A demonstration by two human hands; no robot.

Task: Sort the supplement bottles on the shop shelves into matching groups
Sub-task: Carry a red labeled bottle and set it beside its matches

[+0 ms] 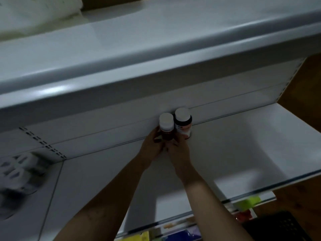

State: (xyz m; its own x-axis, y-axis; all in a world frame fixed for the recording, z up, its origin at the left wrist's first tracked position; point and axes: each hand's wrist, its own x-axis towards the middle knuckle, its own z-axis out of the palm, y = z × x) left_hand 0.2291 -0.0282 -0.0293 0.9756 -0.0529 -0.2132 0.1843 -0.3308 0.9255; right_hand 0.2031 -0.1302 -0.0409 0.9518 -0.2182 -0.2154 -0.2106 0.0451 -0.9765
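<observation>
Two supplement bottles with white caps stand together at the back of a white shelf (243,150). The smaller dark red bottle (167,131) is on the left. A larger dark bottle with a white and pink label (183,125) touches it on the right. My left hand (152,148) wraps the red bottle's left side. My right hand (178,152) has its fingers on the lower front of both bottles, mostly under the larger one. Both arms reach in from the bottom of the view.
A white upper shelf (121,66) overhangs the bottles. Several blurred white-capped bottles (19,167) stand on the neighbouring shelf section at the left. Coloured packages (248,203) sit on lower shelves at bottom right, beside a dark perforated basket (281,225).
</observation>
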